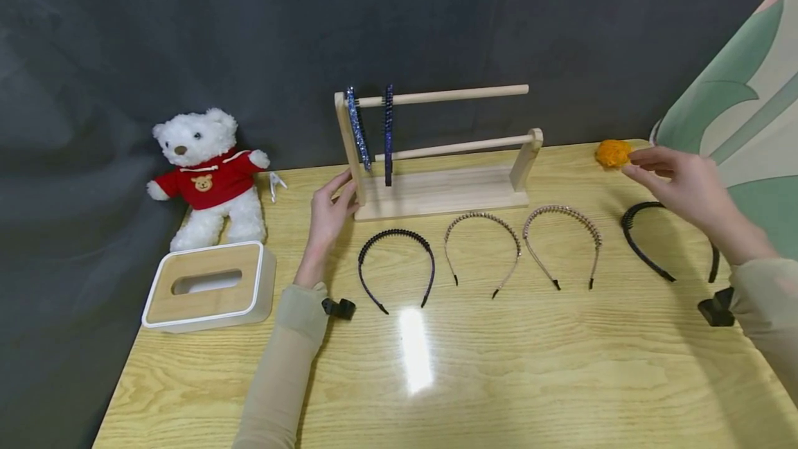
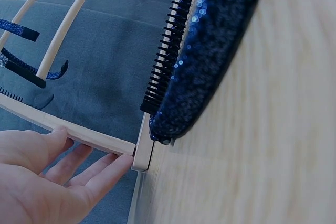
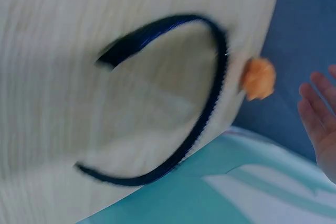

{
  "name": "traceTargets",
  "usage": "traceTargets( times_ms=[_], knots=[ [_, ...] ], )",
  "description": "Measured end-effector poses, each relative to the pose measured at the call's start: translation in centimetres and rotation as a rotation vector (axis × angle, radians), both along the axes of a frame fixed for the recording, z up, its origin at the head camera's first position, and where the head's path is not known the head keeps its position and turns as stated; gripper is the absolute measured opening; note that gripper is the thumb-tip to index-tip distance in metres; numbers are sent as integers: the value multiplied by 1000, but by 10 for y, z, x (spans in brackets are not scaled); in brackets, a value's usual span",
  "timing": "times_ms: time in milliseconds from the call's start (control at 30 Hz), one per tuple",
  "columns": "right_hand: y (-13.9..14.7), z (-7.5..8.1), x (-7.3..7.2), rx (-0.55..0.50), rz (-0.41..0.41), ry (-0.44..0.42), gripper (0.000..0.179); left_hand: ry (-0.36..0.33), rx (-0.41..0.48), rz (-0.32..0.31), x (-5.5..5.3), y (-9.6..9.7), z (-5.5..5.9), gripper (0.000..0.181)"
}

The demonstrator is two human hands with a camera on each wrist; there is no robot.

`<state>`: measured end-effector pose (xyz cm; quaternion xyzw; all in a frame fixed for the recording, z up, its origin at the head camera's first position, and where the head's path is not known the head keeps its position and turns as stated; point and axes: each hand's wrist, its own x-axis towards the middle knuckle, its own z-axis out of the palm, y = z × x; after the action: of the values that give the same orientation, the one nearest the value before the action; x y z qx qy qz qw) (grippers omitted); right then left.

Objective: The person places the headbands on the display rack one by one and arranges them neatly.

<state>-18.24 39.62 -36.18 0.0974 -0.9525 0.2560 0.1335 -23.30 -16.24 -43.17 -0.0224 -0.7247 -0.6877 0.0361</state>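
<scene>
A wooden headband rack [image 1: 436, 192] with two rods stands at the back of the table. Two glittery blue headbands, a lighter one [image 1: 358, 129] and a darker one [image 1: 388, 134], hang from its upper rod. My left hand [image 1: 328, 210] holds the rack's left post, thumb on one side and fingers against the other, as the left wrist view shows. Over the back right of the table is my right hand [image 1: 682, 182], fingers loosely bent with nothing in them. It is nearest a crumpled orange ball [image 1: 614, 154], apart from it in the right wrist view, and a dark headband [image 3: 218, 87].
In front of the rack lie a dark beaded headband [image 1: 395, 233] and two pinkish ones [image 1: 483, 216] side by side. A white teddy bear [image 1: 206, 179] in red sits at the left behind a tissue box [image 1: 258, 283]. A leaf-patterned cloth [image 1: 742, 102] hangs at the right.
</scene>
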Motion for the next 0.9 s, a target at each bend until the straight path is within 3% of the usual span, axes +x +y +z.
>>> traceTargets(
  times_ms=[167, 333, 633, 900],
  knots=[
    [21, -15, -5, 121, 29, -34, 31, -3, 2, 0, 0, -2, 0, 41],
    [40, -29, -8, 186, 17, -122, 35, 3, 3, -4, -1, -2, -2, 41],
    [75, -44, 4, 320, -43, -158, 39, 2, -7, -5, 0, 0, 0, 41],
    [84, -47, 12, 351, -97, -214, 38, 0, -13, -1, 1, 0, 2, 41]
  ],
)
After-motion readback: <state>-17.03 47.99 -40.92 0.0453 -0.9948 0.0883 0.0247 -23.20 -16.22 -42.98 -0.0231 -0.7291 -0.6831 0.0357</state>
